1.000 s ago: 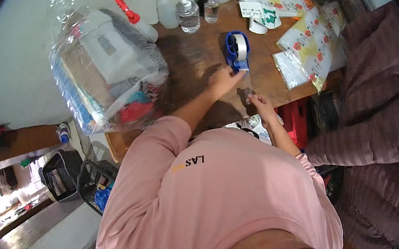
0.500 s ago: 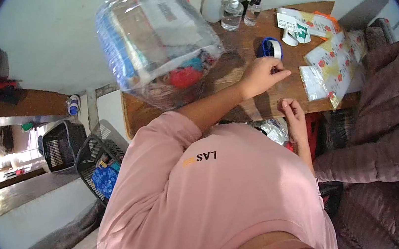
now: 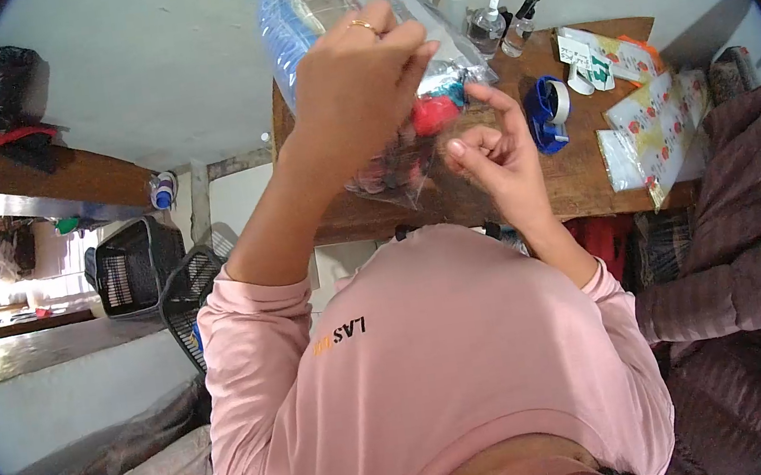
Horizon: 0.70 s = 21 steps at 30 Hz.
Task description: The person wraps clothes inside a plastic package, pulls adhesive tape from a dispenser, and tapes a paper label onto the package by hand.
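Observation:
A large clear plastic bag [image 3: 456, 43] stands on the table against the wall, with blue, red and teal items inside. My left hand [image 3: 360, 74], a ring on one finger, is in front of the bag with its fingers closed together; whatever they pinch is too small to make out. Beside the bag's right side is my right hand [image 3: 498, 152], palm up, with thumb and index finger apart and the other fingers curled. No held thing shows in it. A blue tape dispenser [image 3: 545, 122] with a whitish roll of tape [image 3: 559, 100] sits just right of my right hand.
Pump and spray bottles [image 3: 488, 27] stand behind the dispenser on the wooden table [image 3: 482, 211]. Flower-patterned plastic packets [image 3: 648, 133] and a paper label [image 3: 584, 56] lie to the right. Dark quilted fabric [image 3: 730, 223] fills the right side. Black baskets [image 3: 140, 272] are at left.
My left hand has moved from beside the tape dispenser up and left to the bag. My right hand has risen from the table's edge to the bag's side. The view has shifted.

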{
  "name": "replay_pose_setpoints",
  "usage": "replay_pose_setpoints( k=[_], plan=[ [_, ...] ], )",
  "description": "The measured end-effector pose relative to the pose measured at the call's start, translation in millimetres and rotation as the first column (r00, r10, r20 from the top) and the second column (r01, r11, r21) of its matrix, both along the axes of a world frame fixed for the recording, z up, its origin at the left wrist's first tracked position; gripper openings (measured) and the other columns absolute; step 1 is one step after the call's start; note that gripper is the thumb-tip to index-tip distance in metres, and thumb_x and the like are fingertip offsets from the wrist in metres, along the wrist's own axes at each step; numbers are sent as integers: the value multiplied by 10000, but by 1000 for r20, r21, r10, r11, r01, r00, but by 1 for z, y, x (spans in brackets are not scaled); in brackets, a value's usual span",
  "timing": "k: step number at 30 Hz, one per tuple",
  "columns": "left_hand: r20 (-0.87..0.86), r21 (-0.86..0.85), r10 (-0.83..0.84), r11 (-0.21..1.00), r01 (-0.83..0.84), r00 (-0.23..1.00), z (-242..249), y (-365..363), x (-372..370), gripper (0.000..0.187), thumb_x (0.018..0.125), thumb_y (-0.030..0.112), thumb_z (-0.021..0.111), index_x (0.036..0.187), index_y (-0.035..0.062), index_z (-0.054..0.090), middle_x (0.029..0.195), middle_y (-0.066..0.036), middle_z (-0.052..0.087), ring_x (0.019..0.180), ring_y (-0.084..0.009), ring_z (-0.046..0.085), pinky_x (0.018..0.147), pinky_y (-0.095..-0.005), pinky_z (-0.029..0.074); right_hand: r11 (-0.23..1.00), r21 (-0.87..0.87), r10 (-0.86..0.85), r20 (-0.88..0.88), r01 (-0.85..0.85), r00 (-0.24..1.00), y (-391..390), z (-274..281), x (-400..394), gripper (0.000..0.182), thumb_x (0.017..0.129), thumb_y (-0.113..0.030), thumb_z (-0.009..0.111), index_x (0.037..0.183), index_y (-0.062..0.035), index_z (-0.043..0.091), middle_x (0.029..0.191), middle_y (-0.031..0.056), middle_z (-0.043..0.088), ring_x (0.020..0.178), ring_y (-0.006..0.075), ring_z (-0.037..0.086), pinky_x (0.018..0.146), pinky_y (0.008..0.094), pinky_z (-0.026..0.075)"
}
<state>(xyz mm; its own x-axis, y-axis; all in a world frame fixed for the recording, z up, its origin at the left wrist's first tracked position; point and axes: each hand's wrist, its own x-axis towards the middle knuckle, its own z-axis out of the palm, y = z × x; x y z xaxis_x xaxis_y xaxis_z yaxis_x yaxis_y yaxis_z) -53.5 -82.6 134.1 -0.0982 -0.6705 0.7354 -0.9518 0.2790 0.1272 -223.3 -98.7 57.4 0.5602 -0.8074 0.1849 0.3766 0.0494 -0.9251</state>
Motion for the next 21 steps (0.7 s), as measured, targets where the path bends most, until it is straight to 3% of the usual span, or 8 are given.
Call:
replay_pose_setpoints(
  k=[4, 9, 11, 13, 15, 17, 19, 21],
  plan=[
    [175, -27, 26, 999, -22, 984, -29, -13, 40, 209, 763, 247, 637, 718, 65, 542, 689, -85, 476, 618, -281, 514, 552, -357, 418, 994, 4, -109, -77, 110, 991, 2, -27, 35, 302, 794, -30, 615, 954, -48, 360, 692, 41, 555, 622, 67, 540, 555, 197, 446],
    [56, 177, 102, 978, -110, 993, -32, -14, 74, 335, 694, 322, 695, 756, 39, 525, 693, -105, 481, 647, -287, 503, 587, -356, 415, 944, -240, -301, -335, 228, 893, 7, -59, 44, 273, 799, -94, 635, 750, -45, 371, 642, 22, 475, 530, 71, 525, 443, 213, 425],
    [-4, 114, 143, 983, -142, 990, -31, -12, 95, 346, 700, 329, 691, 774, 32, 528, 711, -106, 497, 669, -275, 508, 610, -357, 415, 977, -82, -215, -418, 199, 883, 7, -86, 32, 262, 800, -118, 638, 752, -33, 394, 635, 27, 485, 535, 79, 533, 446, 215, 433],
    [-127, -49, 141, 988, -149, 982, -45, -5, 118, 320, 733, 314, 669, 785, 29, 534, 734, -102, 516, 697, -252, 519, 634, -358, 415, 924, -9, -363, -336, 382, 869, -10, -122, 13, 216, 804, -154, 637, 823, -26, 464, 656, 47, 529, 531, 97, 539, 434, 225, 433],
    [-431, 60, 249, 967, -247, 867, -66, 14, 121, 251, 810, 253, 589, 861, 12, 542, 835, -107, 528, 808, -231, 518, 720, -359, 407, 856, -12, -497, -289, 516, 818, -51, -151, -4, 205, 857, -220, 567, 869, -46, 461, 734, 50, 547, 601, 103, 521, 556, 245, 431],
    [-689, -19, 180, 964, -265, 702, -90, 43, 86, 288, 825, 186, 536, 1033, -7, 485, 998, -169, 456, 970, -279, 437, 852, -381, 338, 909, 196, -348, -132, 369, 928, -110, -168, -11, 244, 885, -326, 502, 875, -82, 485, 784, 4, 535, 720, 94, 503, 631, 253, 413],
    [-741, 55, 233, 956, -289, 630, -144, 57, 54, 483, 857, 216, 471, 1232, -47, 319, 1211, -217, 336, 1136, -323, 329, 983, -404, 227, 933, 274, -201, -147, 235, 968, -144, -140, 18, 542, 874, -519, 381, 1197, -91, 465, 1140, 94, 525, 1023, 209, 493, 870, 380, 372],
    [-740, -14, 65, 994, -111, 669, -159, 67, 17, 636, 882, 313, 409, 1328, -60, 152, 1351, -225, 185, 1264, -335, 183, 1041, -407, 126, 910, 395, -71, -163, 131, 984, -165, -115, 50, 565, 872, -524, 381, 1216, -80, 442, 1172, 96, 499, 1048, 209, 477, 889, 379, 359]
  ],
)
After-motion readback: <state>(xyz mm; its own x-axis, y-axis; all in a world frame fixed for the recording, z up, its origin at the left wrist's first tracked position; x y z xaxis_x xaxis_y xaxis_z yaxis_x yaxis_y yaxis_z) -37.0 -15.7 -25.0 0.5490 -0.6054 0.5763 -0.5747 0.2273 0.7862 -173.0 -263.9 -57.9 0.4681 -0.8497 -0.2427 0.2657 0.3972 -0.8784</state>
